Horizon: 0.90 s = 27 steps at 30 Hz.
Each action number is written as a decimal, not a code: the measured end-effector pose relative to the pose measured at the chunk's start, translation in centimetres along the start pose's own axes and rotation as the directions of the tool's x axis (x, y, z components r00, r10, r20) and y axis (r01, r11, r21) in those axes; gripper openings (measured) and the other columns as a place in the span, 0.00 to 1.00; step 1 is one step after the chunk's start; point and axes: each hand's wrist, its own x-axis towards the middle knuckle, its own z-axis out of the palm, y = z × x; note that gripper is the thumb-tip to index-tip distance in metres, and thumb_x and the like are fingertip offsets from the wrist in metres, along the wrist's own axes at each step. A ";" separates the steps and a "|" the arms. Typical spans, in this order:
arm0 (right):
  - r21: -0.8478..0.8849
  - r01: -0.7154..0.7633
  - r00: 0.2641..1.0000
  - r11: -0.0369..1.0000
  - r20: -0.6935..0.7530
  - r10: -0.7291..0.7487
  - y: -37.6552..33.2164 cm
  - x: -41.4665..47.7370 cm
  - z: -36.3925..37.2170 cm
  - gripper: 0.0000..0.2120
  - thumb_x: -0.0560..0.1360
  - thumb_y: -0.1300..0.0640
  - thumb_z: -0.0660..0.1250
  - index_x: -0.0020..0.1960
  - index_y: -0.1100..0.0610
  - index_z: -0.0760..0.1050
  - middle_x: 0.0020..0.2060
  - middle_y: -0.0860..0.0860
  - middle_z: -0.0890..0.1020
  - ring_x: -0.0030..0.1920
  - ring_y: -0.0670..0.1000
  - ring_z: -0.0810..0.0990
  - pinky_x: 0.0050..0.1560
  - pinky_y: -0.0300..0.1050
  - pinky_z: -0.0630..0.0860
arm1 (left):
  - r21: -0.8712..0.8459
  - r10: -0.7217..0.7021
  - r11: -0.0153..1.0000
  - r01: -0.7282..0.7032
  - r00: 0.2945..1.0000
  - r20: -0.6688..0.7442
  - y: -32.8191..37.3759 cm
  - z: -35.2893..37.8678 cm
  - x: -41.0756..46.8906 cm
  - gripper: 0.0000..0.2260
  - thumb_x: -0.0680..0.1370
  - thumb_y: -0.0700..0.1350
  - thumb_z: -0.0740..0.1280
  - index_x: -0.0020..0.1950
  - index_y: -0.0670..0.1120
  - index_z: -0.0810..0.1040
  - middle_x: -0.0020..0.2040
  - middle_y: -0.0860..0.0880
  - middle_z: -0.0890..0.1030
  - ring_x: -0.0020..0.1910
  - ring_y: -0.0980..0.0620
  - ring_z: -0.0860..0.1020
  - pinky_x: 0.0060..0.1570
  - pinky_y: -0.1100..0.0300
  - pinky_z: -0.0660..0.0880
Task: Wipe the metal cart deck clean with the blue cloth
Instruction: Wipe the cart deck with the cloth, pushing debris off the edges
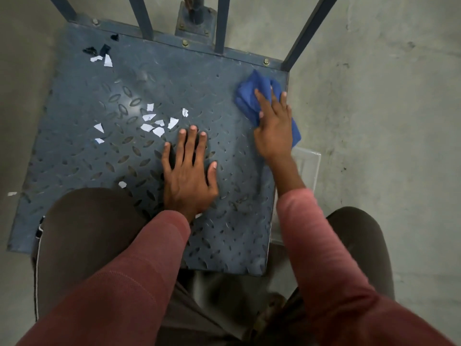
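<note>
Blue cloth [252,101] under flat-fingered right hand [274,131], 2 o'clock corner of deck [224,233]; left hand [187,176] splayed, empty. Wiping looks early; next sweep toward 9 o'clock into paper scraps [154,121].

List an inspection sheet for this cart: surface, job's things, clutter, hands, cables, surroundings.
Surface: metal cart deck, blue tread plate; railing bars bolted along its far edge.
Job's things: blue cloth, bunched, at the deck's far right corner.
Clutter: white paper scraps mid-deck, beyond the left fingertips; white and dark scraps near the far left corner.
Hands: left hand flat on the deck, fingers spread; right hand presses the cloth with straight fingers.
Cables: nothing seen.
Surroundings: concrete floor; pale tray-like thing beside the deck's right edge, partly hidden.
</note>
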 end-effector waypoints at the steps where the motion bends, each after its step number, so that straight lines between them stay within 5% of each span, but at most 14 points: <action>1: 0.021 0.005 1.000 1.000 0.017 -0.005 0.3 1.1 -0.1 0.25 0.80 0.59 0.55 0.76 0.53 0.66 0.76 0.58 0.66 0.79 0.63 0.55 0.77 0.63 0.54 | 0.004 -0.001 1.000 0.001 1.000 0.000 0.0 0.0 0.0 0.31 0.84 0.57 0.54 0.85 0.49 0.55 0.86 0.48 0.51 0.85 0.49 0.48 0.81 0.38 0.50; 11: -0.060 0.074 0.996 0.995 0.053 -0.071 -1.3 -18.9 -0.5 0.33 0.76 0.65 0.64 0.79 0.50 0.61 0.80 0.50 0.57 0.81 0.55 0.48 0.78 0.61 0.54 | 0.023 0.010 1.000 -0.010 1.000 -0.016 0.1 -0.1 0.0 0.30 0.84 0.56 0.56 0.85 0.48 0.56 0.86 0.47 0.52 0.85 0.48 0.49 0.80 0.38 0.52; 27: -0.110 0.098 0.992 0.989 -0.070 -0.106 0.7 -0.2 1.2 0.28 0.78 0.59 0.55 0.77 0.51 0.64 0.76 0.56 0.67 0.79 0.60 0.57 0.80 0.53 0.51 | -0.026 0.034 0.999 -0.036 0.995 -0.090 -0.3 0.9 -0.1 0.29 0.84 0.55 0.56 0.84 0.48 0.59 0.85 0.48 0.55 0.85 0.48 0.52 0.80 0.39 0.51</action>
